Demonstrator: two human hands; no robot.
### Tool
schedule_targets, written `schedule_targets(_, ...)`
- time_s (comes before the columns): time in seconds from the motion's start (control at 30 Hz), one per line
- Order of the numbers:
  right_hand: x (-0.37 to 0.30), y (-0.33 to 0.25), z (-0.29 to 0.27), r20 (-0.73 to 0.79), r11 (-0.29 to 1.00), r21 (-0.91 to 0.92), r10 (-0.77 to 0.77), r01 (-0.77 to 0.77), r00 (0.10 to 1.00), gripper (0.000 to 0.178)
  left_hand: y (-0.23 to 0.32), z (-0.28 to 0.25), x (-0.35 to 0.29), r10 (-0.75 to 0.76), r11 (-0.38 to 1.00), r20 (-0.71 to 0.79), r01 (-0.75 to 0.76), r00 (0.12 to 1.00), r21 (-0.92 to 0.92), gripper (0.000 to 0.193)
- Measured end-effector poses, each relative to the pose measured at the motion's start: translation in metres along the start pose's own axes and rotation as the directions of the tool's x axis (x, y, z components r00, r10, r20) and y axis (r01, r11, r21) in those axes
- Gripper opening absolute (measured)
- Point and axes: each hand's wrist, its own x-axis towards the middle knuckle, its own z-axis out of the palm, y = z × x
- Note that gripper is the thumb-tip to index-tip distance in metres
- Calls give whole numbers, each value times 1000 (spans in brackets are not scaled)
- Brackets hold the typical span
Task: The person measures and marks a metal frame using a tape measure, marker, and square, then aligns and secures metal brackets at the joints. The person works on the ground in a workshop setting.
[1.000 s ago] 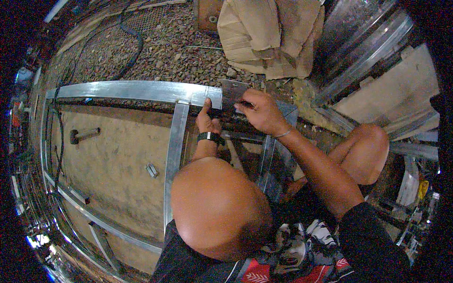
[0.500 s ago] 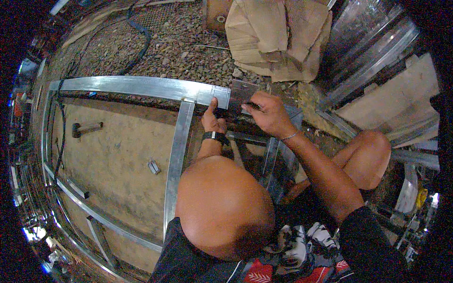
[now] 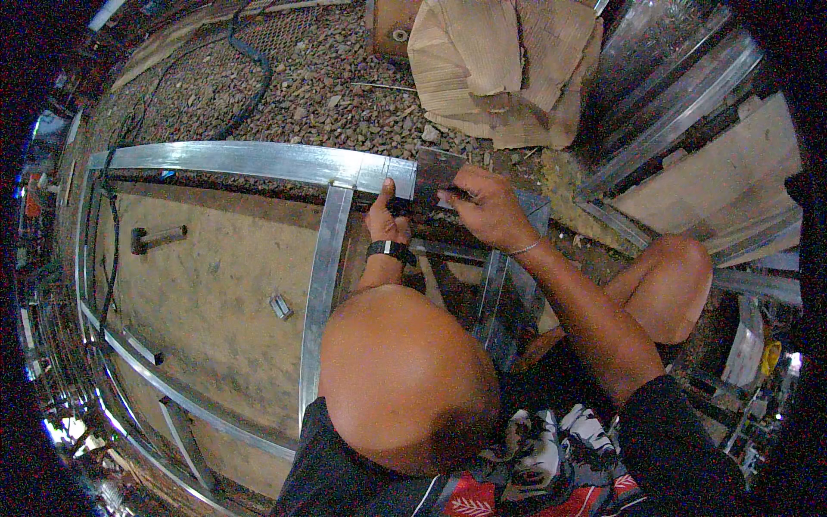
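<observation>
A shiny metal tube (image 3: 250,161) runs across the far side of a rectangular metal frame. My left hand (image 3: 388,220), with a black band at its wrist, grips the tube near its right end, thumb on the face and fingers curled below. Just right of that end is a dark flat plate (image 3: 441,164), partly behind my right hand (image 3: 489,205). My right fingers are pinched together by the plate's lower edge. Something small and dark shows at their tips, too little of it to name. A metal crossbar (image 3: 327,284) meets the tube left of my left hand.
A mallet (image 3: 159,238) and a small metal piece (image 3: 281,306) lie on the brown board (image 3: 215,284) inside the frame. Gravel (image 3: 327,103), crumpled cardboard (image 3: 508,69) and a dark cable (image 3: 258,69) lie beyond. Metal lengths (image 3: 672,129) lean at the far right. My bent knees are close below.
Both hands keep nearly the same places and grips. The whole view has shifted very slightly; nothing has plainly been taken or let go.
</observation>
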Motion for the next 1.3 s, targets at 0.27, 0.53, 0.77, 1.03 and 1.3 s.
schedule_targets(0.27,0,3,2,-73,998,-9,-57,56,996,20,3,5,-10,-5,998,-14,6,1000,65,44)
schedule_targets(0.53,1,-3,1,9,1000,-3,15,-15,1000,20,3,-7,1,1,995,-23,1,1000,99,51)
schedule_targets(0.77,0,4,2,-35,1000,8,-27,28,999,20,1,-3,-2,-20,988,-24,23,1000,153,58)
schedule_targets(1.03,2,1,3,-58,998,-36,-63,61,996,21,4,-10,5,-47,990,7,46,999,136,52)
schedule_targets(1.3,-1,5,-2,-81,998,-51,-51,47,995,23,-6,-10,20,-113,990,-19,114,993,78,46)
